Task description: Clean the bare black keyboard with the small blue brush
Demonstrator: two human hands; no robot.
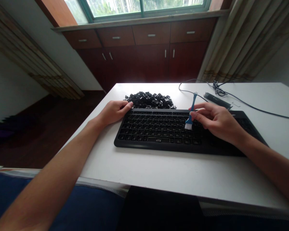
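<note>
A black keyboard (156,145) with its keycaps off lies flat on the white table (144,170), its bare key sockets showing. My right hand (215,122) pinches a small blue cleaning brush (190,117) between thumb and fingers. The brush's white bristles point down onto the sockets right of the middle, and its pronged blue end points up. At the keyboard's far left corner, my left hand (114,112) is closed on the edge with the thumb on top; its other fingers are partly hidden. Behind the keyboard sits a heap of loose black keycaps (150,99).
A black cable (249,104) runs coiled and loose across the table's far right. Near it lie a long dark strip-shaped piece (216,100) and a thin bent wire (236,104). Wooden cabinets (144,61) stand beyond the table's far edge, below a window.
</note>
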